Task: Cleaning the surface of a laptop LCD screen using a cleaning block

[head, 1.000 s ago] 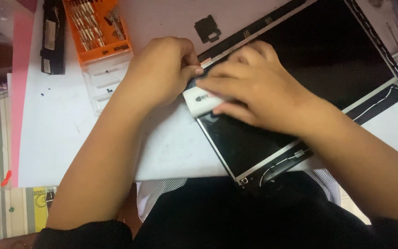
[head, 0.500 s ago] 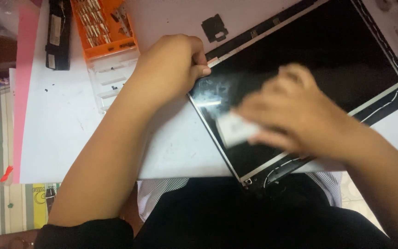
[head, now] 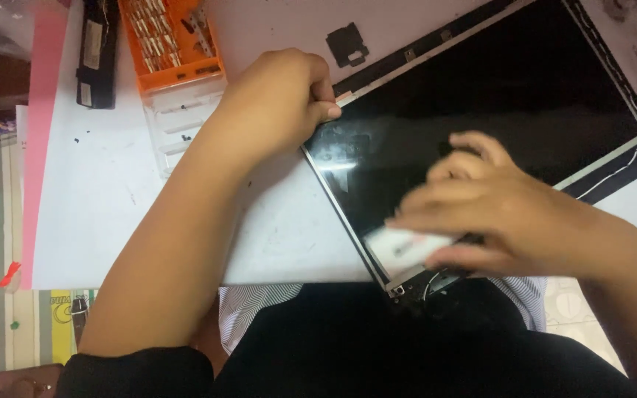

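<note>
A bare black laptop screen panel (head: pixel 495 96) with a thin metal frame lies tilted on a white table (head: pixel 105 184). My left hand (head: pixel 278 99) is closed on the panel's upper left corner, thumb and fingers pinching its edge. My right hand (head: pixel 481 199) presses a small white pad or cloth (head: pixel 407 247) flat against the glass near the panel's lower left corner; the hand is blurred with motion. Smears show on the glass beside my left hand.
An orange screwdriver-bit case (head: pixel 175 40) with a clear lid (head: pixel 182 118) sits at the top left, a black bar-shaped part (head: pixel 96 55) beside it. A small black bracket (head: pixel 348 44) lies above the panel. A pink strip (head: pixel 38 140) runs along the table's left edge.
My right hand has slid the white pad down the glass from beside my left hand to the panel's lower left corner. My left hand has kept its hold on the corner.
</note>
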